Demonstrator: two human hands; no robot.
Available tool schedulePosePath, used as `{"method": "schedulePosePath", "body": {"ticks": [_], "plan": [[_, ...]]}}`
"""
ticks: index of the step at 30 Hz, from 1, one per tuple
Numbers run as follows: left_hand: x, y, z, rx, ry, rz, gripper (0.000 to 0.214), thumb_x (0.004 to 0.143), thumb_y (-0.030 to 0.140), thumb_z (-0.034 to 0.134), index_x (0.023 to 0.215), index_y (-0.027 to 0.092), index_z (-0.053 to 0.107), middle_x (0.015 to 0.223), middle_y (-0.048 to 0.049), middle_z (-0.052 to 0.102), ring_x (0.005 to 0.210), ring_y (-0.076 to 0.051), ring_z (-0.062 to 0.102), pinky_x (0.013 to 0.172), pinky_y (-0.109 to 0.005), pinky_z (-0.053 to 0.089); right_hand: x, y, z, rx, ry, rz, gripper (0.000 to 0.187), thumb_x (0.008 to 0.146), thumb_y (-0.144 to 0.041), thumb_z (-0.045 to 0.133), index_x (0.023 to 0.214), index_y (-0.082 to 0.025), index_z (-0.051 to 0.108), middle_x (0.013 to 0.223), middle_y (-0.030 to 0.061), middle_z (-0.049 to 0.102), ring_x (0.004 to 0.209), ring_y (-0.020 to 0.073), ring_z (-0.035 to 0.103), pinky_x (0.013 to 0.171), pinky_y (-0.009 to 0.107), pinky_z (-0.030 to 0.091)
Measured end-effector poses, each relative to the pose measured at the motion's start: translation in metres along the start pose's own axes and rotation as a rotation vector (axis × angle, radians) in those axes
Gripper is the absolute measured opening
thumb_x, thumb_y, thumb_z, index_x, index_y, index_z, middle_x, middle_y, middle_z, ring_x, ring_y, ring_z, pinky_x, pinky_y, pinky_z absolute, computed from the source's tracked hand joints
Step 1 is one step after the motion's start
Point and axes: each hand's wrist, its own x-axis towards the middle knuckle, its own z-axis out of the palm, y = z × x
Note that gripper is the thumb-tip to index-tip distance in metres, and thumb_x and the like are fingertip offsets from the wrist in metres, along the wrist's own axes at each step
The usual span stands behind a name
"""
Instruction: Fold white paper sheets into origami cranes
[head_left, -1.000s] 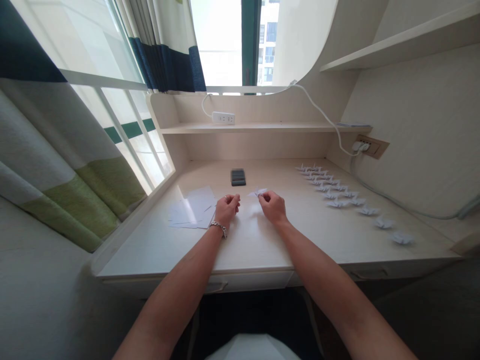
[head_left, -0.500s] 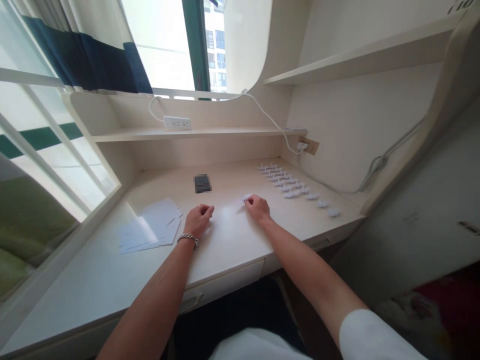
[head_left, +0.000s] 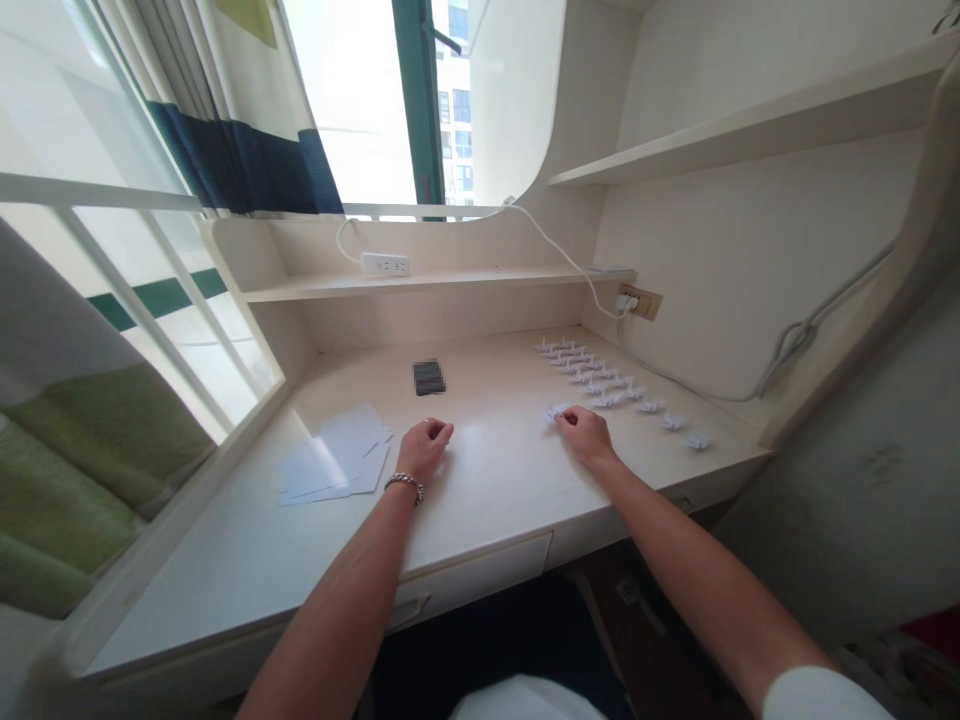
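My right hand (head_left: 586, 436) pinches a small white folded paper crane (head_left: 556, 411) by its near side, just above or on the desk top. To the right of it stand rows of similar paper cranes (head_left: 600, 378), all white. My left hand (head_left: 424, 448), with a chain bracelet (head_left: 406, 485) on the wrist, rests on the desk with its fingers curled in and nothing visible in them. Left of that hand lies a loose pile of white paper sheets (head_left: 337, 460).
A dark, blurred-out rectangular object (head_left: 429, 377) lies toward the back of the desk (head_left: 480, 500). On the low shelf (head_left: 450, 282) sits a white power strip (head_left: 385, 264). A white cable runs to the wall socket (head_left: 639, 302), and a grey cable (head_left: 784, 350) follows the right wall.
My right hand has moved right across the desk with the paper crane, closer to the rows. My left hand stays about where it was. The whole view has shifted a little.
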Motion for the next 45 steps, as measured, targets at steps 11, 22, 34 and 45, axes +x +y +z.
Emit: {"method": "schedulePosePath", "body": {"ticks": [11, 22, 34, 45], "plan": [[0.003, 0.005, -0.007, 0.053, -0.042, -0.01, 0.035, 0.078, 0.049, 0.052, 0.078, 0.018, 0.067, 0.073, -0.005, 0.07, 0.07, -0.02, 0.062, 0.064, -0.03, 0.041, -0.012, 0.045, -0.055, -0.053, 0.084, 0.088, 0.022, 0.08, -0.035, 0.059, 0.083, -0.019, 0.074, 0.083, 0.0063, 0.075, 0.08, 0.0204, 0.067, 0.072, 0.027, 0.045], [0.008, 0.01, -0.012, 0.153, -0.082, -0.03, 0.039, 0.076, 0.054, 0.049, 0.083, 0.02, 0.067, 0.077, -0.005, 0.072, 0.073, -0.022, 0.063, 0.066, -0.031, 0.042, 0.003, 0.07, -0.066, -0.104, 0.127, 0.218, 0.022, 0.082, -0.034, 0.06, 0.088, -0.021, 0.076, 0.09, 0.0058, 0.076, 0.084, 0.0189, 0.068, 0.073, 0.025, 0.046], [0.007, 0.013, -0.014, 0.173, -0.08, -0.035, 0.039, 0.076, 0.054, 0.049, 0.083, 0.021, 0.067, 0.077, -0.0044, 0.072, 0.073, -0.023, 0.063, 0.067, -0.032, 0.042, 0.021, 0.074, -0.069, -0.18, 0.113, 0.306, 0.023, 0.081, -0.037, 0.061, 0.09, -0.022, 0.076, 0.095, 0.007, 0.076, 0.089, 0.0214, 0.067, 0.074, 0.026, 0.046], [0.006, 0.015, -0.013, 0.178, -0.059, -0.015, 0.038, 0.075, 0.053, 0.05, 0.08, 0.02, 0.068, 0.074, -0.0045, 0.073, 0.069, -0.023, 0.064, 0.063, -0.032, 0.044, 0.021, 0.072, -0.069, -0.205, 0.113, 0.315, 0.023, 0.081, -0.038, 0.061, 0.09, -0.023, 0.076, 0.096, 0.0083, 0.075, 0.091, 0.0221, 0.067, 0.075, 0.027, 0.046]]}}
